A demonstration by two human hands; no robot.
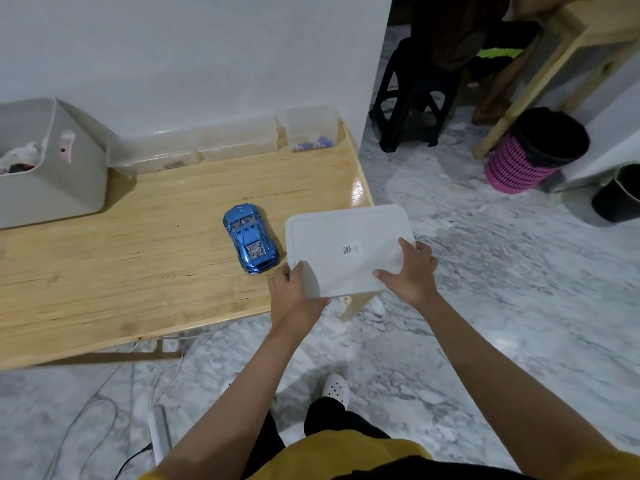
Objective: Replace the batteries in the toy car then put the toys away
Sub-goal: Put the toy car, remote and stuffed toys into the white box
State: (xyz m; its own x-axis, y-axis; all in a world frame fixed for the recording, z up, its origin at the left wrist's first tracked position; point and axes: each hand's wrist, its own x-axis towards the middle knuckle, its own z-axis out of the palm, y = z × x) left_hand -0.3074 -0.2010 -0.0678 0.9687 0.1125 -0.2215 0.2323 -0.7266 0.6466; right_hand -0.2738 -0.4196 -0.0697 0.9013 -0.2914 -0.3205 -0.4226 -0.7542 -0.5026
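Note:
A shiny blue toy car [250, 238] stands on its wheels on the wooden table [121, 251], near the right end. Just right of it I hold a flat white plastic lid [346, 249] with a small printed code, above the table's right corner. My left hand [294, 294] grips the lid's near left corner. My right hand [412, 270] grips its near right edge. A grey storage bin [62, 168] with toys inside sits at the table's far left.
Three clear plastic boxes [239, 142] line the wall at the back of the table; the right one holds small blue items. A black stool [412, 102], pink basket [519, 166] and cables [104, 410] are on the marble floor.

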